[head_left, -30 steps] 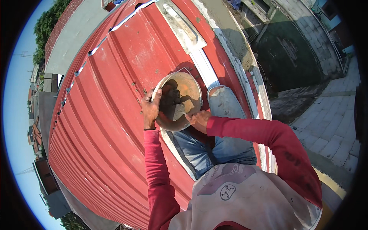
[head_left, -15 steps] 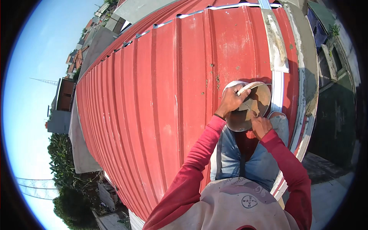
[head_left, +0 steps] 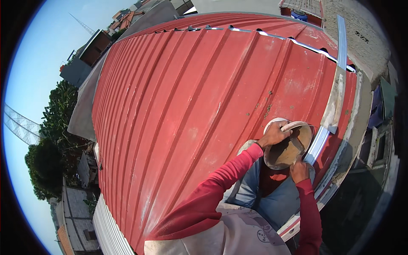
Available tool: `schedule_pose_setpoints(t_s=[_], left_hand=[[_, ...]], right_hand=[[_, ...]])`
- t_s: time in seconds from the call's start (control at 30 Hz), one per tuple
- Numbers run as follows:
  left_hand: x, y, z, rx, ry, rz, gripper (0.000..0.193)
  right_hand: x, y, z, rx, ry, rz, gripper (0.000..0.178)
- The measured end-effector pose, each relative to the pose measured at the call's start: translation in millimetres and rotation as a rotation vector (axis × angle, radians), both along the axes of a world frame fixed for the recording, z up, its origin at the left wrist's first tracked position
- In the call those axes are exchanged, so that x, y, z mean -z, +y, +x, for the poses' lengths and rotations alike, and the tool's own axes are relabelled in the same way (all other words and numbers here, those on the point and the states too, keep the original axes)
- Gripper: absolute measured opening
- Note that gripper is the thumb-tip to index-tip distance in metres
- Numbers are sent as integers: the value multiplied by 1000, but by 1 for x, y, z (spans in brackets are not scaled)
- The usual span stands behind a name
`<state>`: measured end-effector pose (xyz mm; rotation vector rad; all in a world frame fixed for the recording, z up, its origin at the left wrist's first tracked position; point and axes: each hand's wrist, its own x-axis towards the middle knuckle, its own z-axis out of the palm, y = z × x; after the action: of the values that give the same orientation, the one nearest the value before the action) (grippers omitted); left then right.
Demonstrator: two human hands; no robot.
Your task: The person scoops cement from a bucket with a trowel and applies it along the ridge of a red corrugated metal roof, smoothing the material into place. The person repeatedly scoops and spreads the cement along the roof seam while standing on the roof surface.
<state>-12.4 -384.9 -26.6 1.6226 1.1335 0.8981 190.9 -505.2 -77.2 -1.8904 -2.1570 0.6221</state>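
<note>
A round, whitish bucket (head_left: 282, 163) is tilted between my knees, its mouth facing me and its inside smeared brown. My left hand (head_left: 275, 134) is closed around the upper left of its rim. At the bucket's lower right edge, my right hand (head_left: 300, 171) is closed, with a small greyish bit showing above the fingers; what it holds is too small to name. Both my forearms are in red sleeves. My legs in faded jeans (head_left: 276, 212) straddle the red metal roof (head_left: 191, 123) below the bucket.
A long metal strip (head_left: 318, 146) with a cement-smeared board (head_left: 334, 102) on it runs along the roof's right side. Beyond it is a rough cement ledge (head_left: 355, 127), with a drop to a lower dark area. Ribs cross the roof, and mortar crumbs (head_left: 267, 111) lie on it.
My view has swung, so the roof and bucket appear turned and further right. My right hand has moved from inside the bucket to its lower right edge. The left hand keeps its hold.
</note>
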Motion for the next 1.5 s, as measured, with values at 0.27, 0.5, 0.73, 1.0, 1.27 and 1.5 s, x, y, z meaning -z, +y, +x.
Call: schedule_pose_setpoints(t_s=[0.27, 0.5, 0.73, 1.0, 1.27, 1.5], left_hand=[[-115, -3, 22, 215, 36, 312, 22], [-172, 2, 32, 549, -129, 289, 25], [-157, -13, 44, 398, -405, 11, 33], [-99, -34, 49, 300, -406, -103, 31], [-46, -31, 61, 113, -568, -304, 10], [-59, -37, 86, 107, -658, -355, 11]], right_hand=[[-88, 26, 1, 184, -42, 17, 30], [-126, 2, 51, -104, 286, -372, 43], [-151, -52, 21, 113, 943, -564, 34], [-114, -91, -5, 179, 1205, -465, 32], [-108, -113, 8, 404, 1436, -548, 30], [-101, -141, 31, 522, 1701, -463, 28]])
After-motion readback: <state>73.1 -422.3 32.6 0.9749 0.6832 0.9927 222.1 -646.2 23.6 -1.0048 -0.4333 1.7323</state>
